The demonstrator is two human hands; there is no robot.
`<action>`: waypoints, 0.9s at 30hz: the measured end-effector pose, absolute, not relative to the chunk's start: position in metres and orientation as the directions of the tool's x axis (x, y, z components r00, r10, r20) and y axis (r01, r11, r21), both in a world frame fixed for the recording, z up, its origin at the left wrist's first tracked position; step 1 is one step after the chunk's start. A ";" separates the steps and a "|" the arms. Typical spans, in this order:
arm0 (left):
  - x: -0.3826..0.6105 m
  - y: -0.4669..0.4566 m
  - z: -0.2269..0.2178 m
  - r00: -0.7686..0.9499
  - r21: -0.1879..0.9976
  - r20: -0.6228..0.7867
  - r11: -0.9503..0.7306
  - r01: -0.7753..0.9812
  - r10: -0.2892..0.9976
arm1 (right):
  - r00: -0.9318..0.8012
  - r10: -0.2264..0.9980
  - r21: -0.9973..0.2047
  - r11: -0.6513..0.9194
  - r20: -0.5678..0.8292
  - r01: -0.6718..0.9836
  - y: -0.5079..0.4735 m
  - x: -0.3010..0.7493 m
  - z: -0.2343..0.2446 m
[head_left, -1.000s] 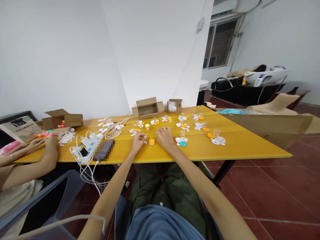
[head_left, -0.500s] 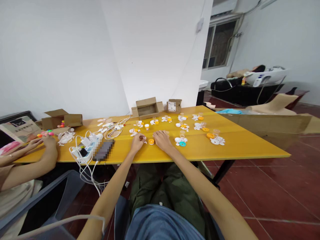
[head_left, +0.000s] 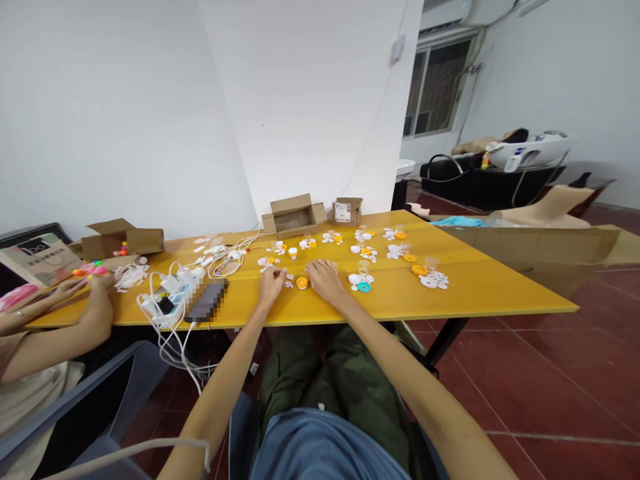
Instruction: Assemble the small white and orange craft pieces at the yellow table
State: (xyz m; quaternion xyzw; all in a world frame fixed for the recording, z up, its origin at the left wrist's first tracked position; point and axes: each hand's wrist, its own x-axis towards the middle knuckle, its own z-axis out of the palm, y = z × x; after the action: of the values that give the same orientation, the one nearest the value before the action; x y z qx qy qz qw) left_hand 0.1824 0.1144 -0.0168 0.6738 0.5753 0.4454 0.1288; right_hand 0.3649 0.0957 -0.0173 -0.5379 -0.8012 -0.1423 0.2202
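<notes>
My left hand (head_left: 273,283) is at the near side of the table with its fingers curled together. Anything between those fingertips is too small to make out. Right beside it lie small white pieces (head_left: 289,281). An orange round part with a white base (head_left: 301,283) stands between my two hands. My right hand (head_left: 324,277) is just right of it, fingers bent down and pressed together; what they hold, if anything, is hidden. To the right lie a turquoise ring (head_left: 365,287) and white discs (head_left: 355,279). Farther back stands a small white-and-orange assembled piece (head_left: 293,253).
Several groups of white discs, orange rings (head_left: 419,270) and clear cups spread over the yellow table (head_left: 465,293). Open cardboard boxes (head_left: 294,217) stand by the wall. A power strip (head_left: 173,300) with cables and a dark blurred object (head_left: 207,301) lie left. A co-worker's hands (head_left: 101,283) hold colourful beads.
My left hand has drawn slightly away from the orange part, and the small white pieces beside it show more fully. My right hand stays almost in place.
</notes>
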 end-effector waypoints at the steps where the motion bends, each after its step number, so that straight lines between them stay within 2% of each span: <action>1: 0.183 0.113 -0.016 -0.059 0.681 0.439 -0.289 0.672 0.897 | -0.327 0.791 -0.007 0.386 0.516 0.922 0.096 0.365 -0.017; 8: 0.189 0.109 -0.016 0.006 0.609 0.335 -0.221 0.762 0.942 | -0.317 0.747 -0.005 0.394 0.584 0.919 0.101 0.368 -0.025; 13: 0.187 0.110 -0.020 0.069 0.560 0.328 -0.253 0.789 0.942 | -0.298 0.726 -0.013 0.389 0.619 0.921 0.106 0.367 -0.031; 19: 0.185 0.112 -0.024 0.132 0.636 0.355 -0.343 0.692 0.925 | -0.286 0.719 -0.031 0.393 0.633 0.919 0.107 0.368 -0.033; 27: 0.181 0.116 -0.023 0.026 0.719 0.402 -0.333 0.610 0.915 | -0.282 0.721 -0.042 0.395 0.633 0.918 0.103 0.367 -0.028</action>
State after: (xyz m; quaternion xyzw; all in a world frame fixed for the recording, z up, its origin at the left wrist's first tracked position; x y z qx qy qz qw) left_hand 0.1813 0.1158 -0.0234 0.6938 0.5498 0.4300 0.1773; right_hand 0.3674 0.1029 -0.0278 -0.5235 -0.7826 -0.1683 0.2918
